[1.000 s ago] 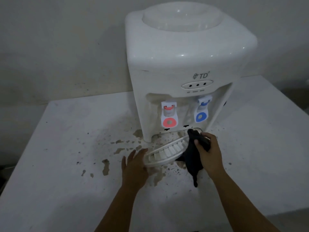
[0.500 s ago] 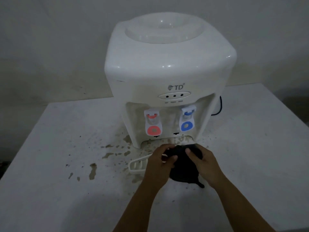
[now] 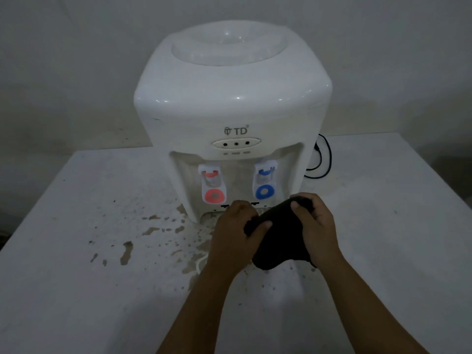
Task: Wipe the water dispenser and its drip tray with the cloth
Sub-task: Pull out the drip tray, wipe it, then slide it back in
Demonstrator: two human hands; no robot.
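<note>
Both hands clamp black cloth [image 3: 275, 238]: left hand [image 3: 233, 232] at one end, right hand [image 3: 315, 226] at other. Soft, limp, prob. light; grip bunched.

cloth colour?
Black cloth, gripped by both hands; head view, the only one.

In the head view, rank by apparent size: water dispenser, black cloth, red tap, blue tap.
1. Water dispenser, by far the largest.
2. Black cloth, nearer the camera, so it may look bigger than it is.
3. Red tap and blue tap: alike, unranked.
</note>
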